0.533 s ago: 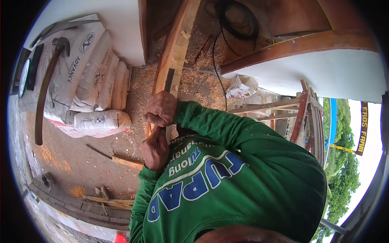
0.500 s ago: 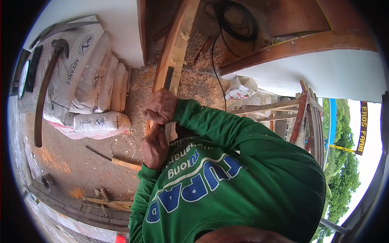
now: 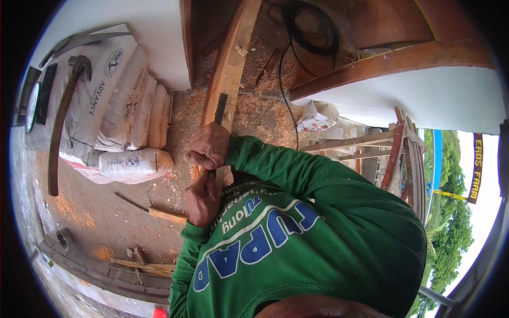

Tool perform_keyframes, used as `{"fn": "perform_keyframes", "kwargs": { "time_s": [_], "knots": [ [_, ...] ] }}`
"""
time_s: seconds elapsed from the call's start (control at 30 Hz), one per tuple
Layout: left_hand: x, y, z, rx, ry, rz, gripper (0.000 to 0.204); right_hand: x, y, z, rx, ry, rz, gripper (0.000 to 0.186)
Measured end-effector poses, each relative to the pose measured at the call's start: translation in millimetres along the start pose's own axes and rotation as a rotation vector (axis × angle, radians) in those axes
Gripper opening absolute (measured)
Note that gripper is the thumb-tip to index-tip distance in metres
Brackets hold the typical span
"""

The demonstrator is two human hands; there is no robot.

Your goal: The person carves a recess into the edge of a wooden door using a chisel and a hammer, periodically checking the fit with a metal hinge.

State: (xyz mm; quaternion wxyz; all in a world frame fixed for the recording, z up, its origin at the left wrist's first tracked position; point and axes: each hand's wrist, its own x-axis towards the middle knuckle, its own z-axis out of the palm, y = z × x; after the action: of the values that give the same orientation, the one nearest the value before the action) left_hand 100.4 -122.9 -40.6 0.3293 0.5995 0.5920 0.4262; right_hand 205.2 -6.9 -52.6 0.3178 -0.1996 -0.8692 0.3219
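Note:
A long wooden beam runs away from my body, with pale, cut-looking patches and curled shavings on its upper face. On it lies a dark, flat, narrow bar-shaped tool, whose exact kind I cannot make out. My right hand is closed over the tool's middle, and the far end sticks out beyond the knuckles. Right behind it, close to my shirt, my left hand is closed around the near part, thumb on top. Fingers hide most of the tool.
Stacked white sacks stand at the left, with a claw hammer nearer the view. A black coiled cable lies at the far side. A wooden frame stands right, near a white sack. Shavings litter the floor.
Both hands and the tool have slid slightly back along the beam toward my body. The grips stay the same, and the whole view has shifted a little.

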Motion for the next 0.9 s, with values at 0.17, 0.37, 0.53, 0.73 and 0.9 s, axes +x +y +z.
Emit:
{"fn": "perform_keyframes", "kwargs": {
  "time_s": [0.17, 0.37, 0.53, 0.73, 0.9],
  "knots": [
    [32.4, 8.0, -4.2, 0.148, -0.144, -0.164, 0.028, 15.8, 22.0, -17.2, -0.177, 0.056, 0.05, 0.033],
    [46.9, -9.9, 6.4, 0.063, -0.071, -0.074, 0.028, 29.7, 31.3, -25.6, -0.161, 0.062, 0.031, 0.034],
    [28.3, -6.7, 1.9, -0.024, -0.042, 0.007, 0.027, 16.2, 13.9, -15.1, -0.137, 0.165, -0.061, 0.034],
    [37.2, 5.3, 3.3, 0.021, -0.087, -0.129, 0.028, 22.2, 22.8, -25.3, -0.124, 0.112, 0.019, 0.032],
    [47.6, -2.6, 8.8, 0.035, -0.086, -0.062, 0.029, 23.5, 30.7, -29.1, -0.119, 0.122, 0.076, 0.033]
  ]
}}
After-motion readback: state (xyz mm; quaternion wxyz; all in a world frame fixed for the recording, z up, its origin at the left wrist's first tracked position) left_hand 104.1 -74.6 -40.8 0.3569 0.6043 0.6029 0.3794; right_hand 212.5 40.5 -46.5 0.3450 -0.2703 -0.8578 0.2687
